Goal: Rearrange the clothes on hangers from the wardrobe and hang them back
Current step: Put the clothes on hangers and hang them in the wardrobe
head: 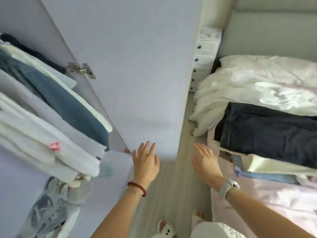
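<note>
Left hand (145,162) flat against the open wardrobe door (130,74), fingers spread wide; right hand (205,163) empty, fingers loose, beside the bed (274,194).

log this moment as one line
hands: left open on lilac wardrobe door | right open, empty | folded dark navy garment on bed

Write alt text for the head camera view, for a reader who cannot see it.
Two open hands reach forward, the left hand at an open wardrobe door, the right hand beside a bed. Clothes hang at left; dark folded clothing lies on the bed.
</note>
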`<state>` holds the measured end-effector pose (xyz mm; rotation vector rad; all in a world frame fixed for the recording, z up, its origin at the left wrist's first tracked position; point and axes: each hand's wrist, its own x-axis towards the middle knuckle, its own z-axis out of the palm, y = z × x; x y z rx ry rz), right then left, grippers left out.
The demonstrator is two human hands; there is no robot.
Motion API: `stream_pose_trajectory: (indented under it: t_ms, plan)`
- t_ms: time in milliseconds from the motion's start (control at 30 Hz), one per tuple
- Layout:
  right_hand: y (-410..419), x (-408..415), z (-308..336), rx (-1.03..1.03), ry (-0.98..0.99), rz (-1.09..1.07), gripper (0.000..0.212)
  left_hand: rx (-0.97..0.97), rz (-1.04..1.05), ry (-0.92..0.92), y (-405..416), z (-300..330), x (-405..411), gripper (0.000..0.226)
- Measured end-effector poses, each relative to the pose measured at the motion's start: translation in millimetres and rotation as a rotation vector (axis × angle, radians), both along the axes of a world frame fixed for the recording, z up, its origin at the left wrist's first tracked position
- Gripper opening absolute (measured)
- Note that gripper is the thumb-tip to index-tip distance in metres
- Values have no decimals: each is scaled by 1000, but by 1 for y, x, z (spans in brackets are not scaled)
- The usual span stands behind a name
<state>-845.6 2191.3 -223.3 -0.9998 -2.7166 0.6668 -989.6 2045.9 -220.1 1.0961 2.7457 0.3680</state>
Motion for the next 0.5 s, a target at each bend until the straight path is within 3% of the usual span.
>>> stream_pose_trajectory:
  t_ms: [300, 500]
  plan:
    - [43, 250, -45, -178, -75, -732, 40, -140, -665, -198, 166, -38, 173, 46]
    - [57, 405, -89, -323, -57, -1079, 33, -278, -966, -288, 232, -71, 325, 44]
